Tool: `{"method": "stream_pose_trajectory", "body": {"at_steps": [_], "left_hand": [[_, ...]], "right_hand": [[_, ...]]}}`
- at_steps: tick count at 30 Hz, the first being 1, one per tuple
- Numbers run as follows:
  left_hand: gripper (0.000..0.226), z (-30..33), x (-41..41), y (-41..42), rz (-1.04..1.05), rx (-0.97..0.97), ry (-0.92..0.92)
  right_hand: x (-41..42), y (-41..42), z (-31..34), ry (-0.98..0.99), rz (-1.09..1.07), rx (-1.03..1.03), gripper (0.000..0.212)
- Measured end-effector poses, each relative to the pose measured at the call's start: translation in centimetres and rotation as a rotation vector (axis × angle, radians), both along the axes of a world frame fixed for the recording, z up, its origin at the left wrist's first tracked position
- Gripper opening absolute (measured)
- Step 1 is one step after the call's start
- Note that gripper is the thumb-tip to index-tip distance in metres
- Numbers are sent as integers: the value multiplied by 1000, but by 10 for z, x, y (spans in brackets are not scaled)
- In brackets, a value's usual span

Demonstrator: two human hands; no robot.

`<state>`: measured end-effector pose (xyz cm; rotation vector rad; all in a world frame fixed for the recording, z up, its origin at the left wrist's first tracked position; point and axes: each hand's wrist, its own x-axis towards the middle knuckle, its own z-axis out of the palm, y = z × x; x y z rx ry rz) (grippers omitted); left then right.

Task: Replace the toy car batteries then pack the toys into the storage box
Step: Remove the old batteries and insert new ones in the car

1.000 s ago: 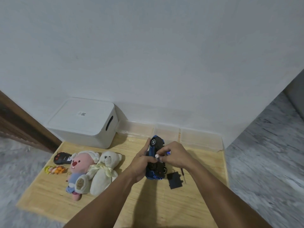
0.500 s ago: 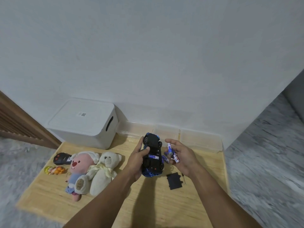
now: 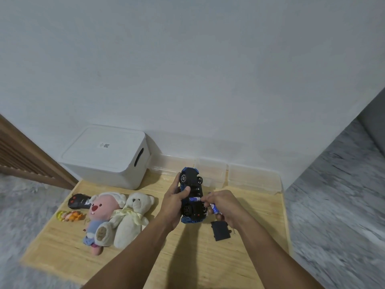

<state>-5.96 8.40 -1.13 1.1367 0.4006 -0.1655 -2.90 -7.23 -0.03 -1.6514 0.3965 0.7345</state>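
The upturned toy car (image 3: 191, 195) is gripped by the left hand (image 3: 174, 202); a battery (image 3: 194, 199), crosswise to it, is apparently pinched by the right hand (image 3: 223, 206).

Plain white wall (image 3: 187, 69) across the whole upper view, evenly and softly lit, unmarked but for faint smudges. Meets a low light-wood surface (image 3: 187, 257) at the bottom, pale planks with visible grain. Grey, mottled floor (image 3: 337, 205) to the right of the surface and again at the lower left, blurred towards the edges. Brown wooden slatted panel (image 3: 18, 155) at the left edge, slanting down to the surface's far left corner. Dark grey upright edge (image 3: 373, 130) at the far right, too little in view to identify. Soft shadows on the wood, falling towards the viewer.
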Motion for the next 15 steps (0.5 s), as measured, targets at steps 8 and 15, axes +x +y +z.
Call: {"method": "stream_pose_trajectory", "body": {"at_steps": [8,15], "left_hand": [[63,0,0,-4,-1,8,8],[61,-1,1,-5,-16,-6,9]], "right_hand": [[0,0,-6,77,-106,53,11],[-5,-6,-12,121,-206,192,7]]}}
